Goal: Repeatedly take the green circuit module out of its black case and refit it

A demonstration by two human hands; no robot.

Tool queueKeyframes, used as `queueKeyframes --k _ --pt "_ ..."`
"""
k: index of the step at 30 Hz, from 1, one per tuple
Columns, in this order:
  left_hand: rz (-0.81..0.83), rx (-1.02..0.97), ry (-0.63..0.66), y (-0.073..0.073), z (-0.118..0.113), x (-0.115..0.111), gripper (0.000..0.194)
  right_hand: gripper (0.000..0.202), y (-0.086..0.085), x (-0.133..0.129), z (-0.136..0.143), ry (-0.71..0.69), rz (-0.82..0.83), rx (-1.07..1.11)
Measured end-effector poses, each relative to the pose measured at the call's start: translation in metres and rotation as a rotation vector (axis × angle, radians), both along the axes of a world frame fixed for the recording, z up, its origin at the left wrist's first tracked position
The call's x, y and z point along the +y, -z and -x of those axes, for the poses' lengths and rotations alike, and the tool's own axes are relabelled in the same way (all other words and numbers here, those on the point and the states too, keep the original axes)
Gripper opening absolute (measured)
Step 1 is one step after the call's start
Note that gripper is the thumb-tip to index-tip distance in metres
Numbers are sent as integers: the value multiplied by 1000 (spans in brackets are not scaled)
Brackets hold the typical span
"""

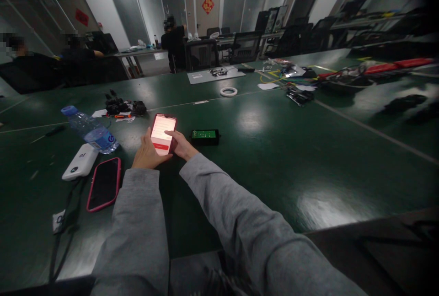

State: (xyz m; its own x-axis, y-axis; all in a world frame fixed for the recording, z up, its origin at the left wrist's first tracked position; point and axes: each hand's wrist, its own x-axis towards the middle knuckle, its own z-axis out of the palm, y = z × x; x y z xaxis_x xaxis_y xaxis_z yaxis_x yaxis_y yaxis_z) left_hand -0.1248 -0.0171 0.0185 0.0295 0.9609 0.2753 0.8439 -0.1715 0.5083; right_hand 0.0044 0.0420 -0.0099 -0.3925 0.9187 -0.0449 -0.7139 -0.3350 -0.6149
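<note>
Both of my hands are around a lit smartphone, held upright over the green table. Its bright screen shows pale lines of text and a red bar near the bottom. My left hand grips the phone's left side and lower edge. On the right edge is my right hand, with its thumb over the screen and its other fingers hidden behind the phone. Just right of that hand lies a small black device with a green face. A second phone in a pink case, its screen dark, rests left of my left forearm.
A water bottle leans at the left beside a white power bank with a dark cable. Black parts lie behind it. A white tape roll and a grey board are farther back. Several people sit beyond the table.
</note>
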Motion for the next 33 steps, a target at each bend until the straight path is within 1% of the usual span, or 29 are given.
queueKeyframes --k 5,8,12,15,19,22,25,29,33 --pt "4 65 -15 1 0 1 124 23 0 0 0 9 1 -1" --pt "24 89 -37 2 1 2 126 22 1 2 -1 -58 26 39" --pt "13 68 -43 7 4 4 126 24 -2 1 -4 -135 73 76" --pt "-10 32 -54 12 6 6 125 24 -5 -1 -7 -149 31 44" --pt "-48 -15 -53 20 8 9 127 37 -7 -4 -9 -132 -60 15" --pt "-67 -31 -43 23 9 10 128 40 -5 -2 -8 -124 -71 12" --pt "-69 -31 -32 23 10 10 127 41 -3 -1 -8 -125 -76 15" --pt "-34 -16 -27 20 11 11 126 39 -5 -2 -9 -137 -82 26" --pt "-8 7 -51 12 6 8 123 24 -7 -2 -11 -196 -46 40"
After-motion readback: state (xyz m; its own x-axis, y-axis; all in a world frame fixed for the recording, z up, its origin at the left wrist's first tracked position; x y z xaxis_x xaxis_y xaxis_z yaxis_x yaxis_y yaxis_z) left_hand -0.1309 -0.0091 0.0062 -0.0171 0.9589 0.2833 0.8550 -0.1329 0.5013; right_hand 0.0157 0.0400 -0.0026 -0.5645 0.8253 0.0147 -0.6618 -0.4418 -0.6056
